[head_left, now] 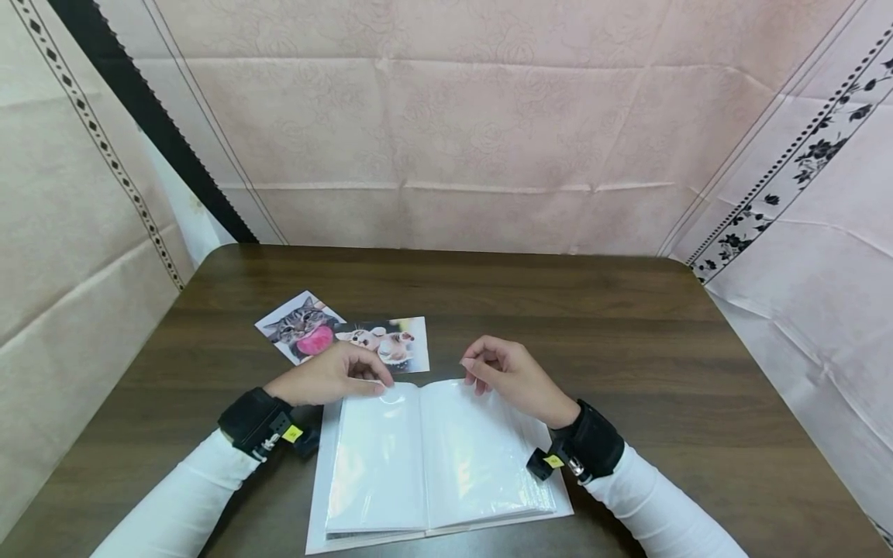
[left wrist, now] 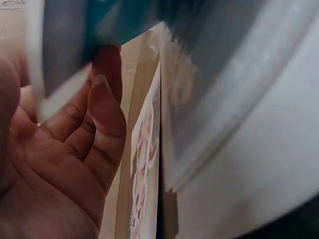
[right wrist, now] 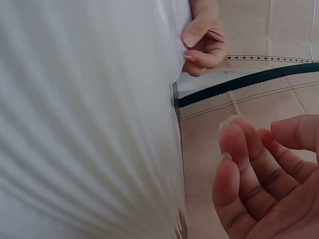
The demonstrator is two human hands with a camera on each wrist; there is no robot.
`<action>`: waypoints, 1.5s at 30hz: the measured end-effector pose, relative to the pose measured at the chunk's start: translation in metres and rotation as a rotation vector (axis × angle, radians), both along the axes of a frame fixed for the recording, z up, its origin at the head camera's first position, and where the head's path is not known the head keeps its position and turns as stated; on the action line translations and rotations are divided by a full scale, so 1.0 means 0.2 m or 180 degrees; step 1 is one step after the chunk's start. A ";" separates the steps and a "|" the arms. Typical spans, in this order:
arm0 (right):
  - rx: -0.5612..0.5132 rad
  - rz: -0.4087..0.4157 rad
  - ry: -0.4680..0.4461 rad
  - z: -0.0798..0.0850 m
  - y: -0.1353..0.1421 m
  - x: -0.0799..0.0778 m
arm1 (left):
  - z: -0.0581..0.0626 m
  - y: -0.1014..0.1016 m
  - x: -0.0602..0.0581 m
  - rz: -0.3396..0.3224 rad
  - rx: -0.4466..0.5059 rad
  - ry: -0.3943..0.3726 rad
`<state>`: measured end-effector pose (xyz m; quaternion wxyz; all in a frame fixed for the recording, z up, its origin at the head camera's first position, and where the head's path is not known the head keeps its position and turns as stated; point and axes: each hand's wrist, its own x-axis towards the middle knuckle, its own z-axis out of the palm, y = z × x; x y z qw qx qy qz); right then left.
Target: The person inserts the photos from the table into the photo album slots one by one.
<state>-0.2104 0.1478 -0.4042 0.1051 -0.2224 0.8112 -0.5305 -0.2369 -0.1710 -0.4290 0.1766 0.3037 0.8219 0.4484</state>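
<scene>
An open photo album (head_left: pixel 314 535) with clear, glossy sleeves lies on the table. At the top of its left-hand page (head_left: pixel 380 457), my left hand (head_left: pixel 342 373) pinches the page's edge between thumb and fingers. Up close in the left wrist view, that hand (left wrist: pixel 65 144) is beside a sleeve with a teal area (left wrist: pixel 119 22). My right hand (head_left: pixel 512 380) hovers by the top of the right-hand page (head_left: pixel 481 449), its fingers loosely bent. In the right wrist view nothing sits between this hand's (right wrist: pixel 269 179) thumb and fingers, which are apart from the white page (right wrist: pixel 89 119).
Beyond the album lie two photos: a tabby cat with something pink (head_left: pixel 303 325), partly overlapped by a pale animal picture (head_left: pixel 412 341). The brown wooden table (head_left: pixel 628 325) is bordered by patterned cloth hangings (head_left: pixel 488 139).
</scene>
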 end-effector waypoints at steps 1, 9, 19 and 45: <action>0.0009 -0.0002 0.0005 0.00 0.00 0.00 | 0.00 0.00 0.00 0.0011 -0.0026 -0.0005; 0.0010 0.0028 0.0019 0.01 0.00 0.00 | -0.02 0.00 0.00 0.0046 -0.0196 0.0020; 0.0018 0.0055 0.0036 -0.01 0.00 0.00 | -0.03 0.00 0.00 -0.0009 -0.0387 0.0223; 0.0502 0.0451 0.0410 0.03 -0.06 -0.07 | -0.02 -0.02 0.02 0.0085 -0.0757 0.0358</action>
